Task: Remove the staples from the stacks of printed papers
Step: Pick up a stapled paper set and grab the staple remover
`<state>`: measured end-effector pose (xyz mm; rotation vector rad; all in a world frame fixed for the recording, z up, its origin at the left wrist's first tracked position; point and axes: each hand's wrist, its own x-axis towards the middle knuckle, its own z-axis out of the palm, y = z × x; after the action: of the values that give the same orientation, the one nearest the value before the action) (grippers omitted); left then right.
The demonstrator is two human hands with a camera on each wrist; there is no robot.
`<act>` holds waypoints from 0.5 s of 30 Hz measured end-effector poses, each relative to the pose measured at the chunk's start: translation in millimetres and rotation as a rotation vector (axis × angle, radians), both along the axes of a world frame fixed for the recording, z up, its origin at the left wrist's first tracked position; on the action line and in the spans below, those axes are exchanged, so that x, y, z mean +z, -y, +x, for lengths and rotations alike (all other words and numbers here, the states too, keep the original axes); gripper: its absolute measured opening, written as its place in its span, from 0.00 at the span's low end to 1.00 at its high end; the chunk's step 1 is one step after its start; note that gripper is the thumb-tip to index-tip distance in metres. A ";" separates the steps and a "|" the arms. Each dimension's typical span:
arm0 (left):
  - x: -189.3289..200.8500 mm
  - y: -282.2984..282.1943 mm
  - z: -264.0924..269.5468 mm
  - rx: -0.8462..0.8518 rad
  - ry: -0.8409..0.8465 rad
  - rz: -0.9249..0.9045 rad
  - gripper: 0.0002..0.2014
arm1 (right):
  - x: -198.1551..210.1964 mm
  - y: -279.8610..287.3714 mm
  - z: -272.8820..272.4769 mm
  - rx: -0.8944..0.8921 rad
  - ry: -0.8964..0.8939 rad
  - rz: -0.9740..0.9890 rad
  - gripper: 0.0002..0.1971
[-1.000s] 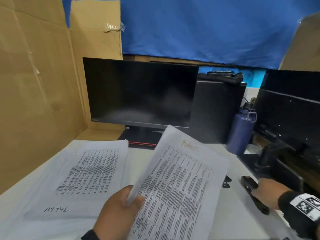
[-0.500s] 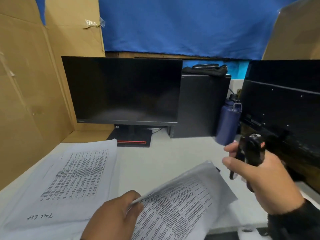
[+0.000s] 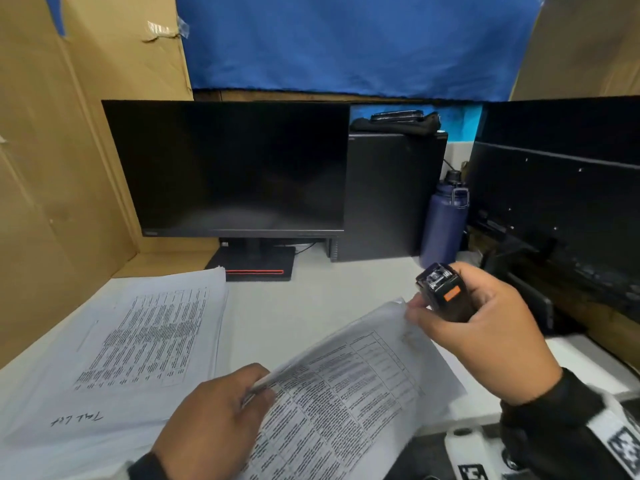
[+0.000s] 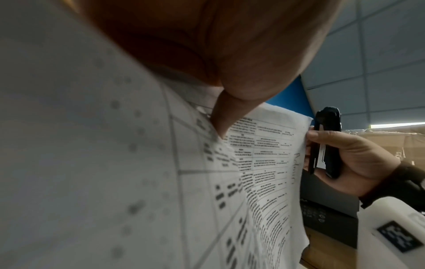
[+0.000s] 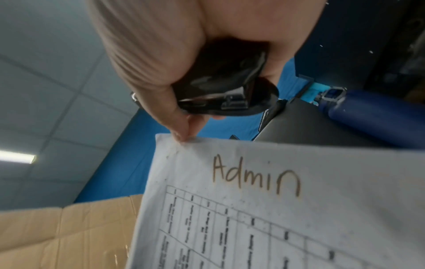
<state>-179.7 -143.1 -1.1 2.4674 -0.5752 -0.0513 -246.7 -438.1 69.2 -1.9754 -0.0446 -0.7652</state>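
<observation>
My left hand [image 3: 221, 410] grips a stapled set of printed sheets [image 3: 346, 393] by its lower left edge and holds it off the table, tilted to the right. "Admin" is handwritten at the top of the sheets [image 5: 276, 209]. My right hand [image 3: 485, 327] is curled round a black staple tool [image 3: 441, 289] with an orange tab. In the right wrist view its thumb and forefinger tips [image 5: 181, 136] touch the sheets' top corner, with the tool [image 5: 220, 91] just above. No staple shows. A second stack of printed papers [image 3: 138, 341] lies flat at the left.
A dark monitor [image 3: 235, 168] stands behind on the white table [image 3: 311, 299], with a black computer case [image 3: 391, 195] and a blue bottle [image 3: 443, 223] to its right. Another black screen [image 3: 561, 188] crowds the right side. Cardboard walls [image 3: 52, 168] close off the left.
My right hand picked the black tool up off the table at the right and brought it to the sheets' top corner. My left hand lowered and tilted the sheets toward it.
</observation>
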 end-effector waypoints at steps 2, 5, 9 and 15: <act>0.2 1.4 -0.8 -0.006 -0.008 0.007 0.03 | 2.1 -0.4 -1.2 0.039 -0.002 0.048 0.11; 4.6 1.2 -2.1 -0.032 -0.019 0.013 0.03 | 5.7 -3.7 -1.3 0.047 0.005 0.117 0.12; 19.2 -5.0 -0.8 0.007 -0.004 -0.120 0.02 | 7.6 -5.5 0.5 -0.064 0.066 0.133 0.10; 38.0 -9.5 4.2 0.160 -0.136 -0.553 0.11 | -2.8 0.3 12.3 -0.272 0.013 0.272 0.13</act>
<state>-175.5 -133.6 36.9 1.9442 -0.2816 0.0043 -234.4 -438.4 66.5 -1.7351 0.3106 -0.9076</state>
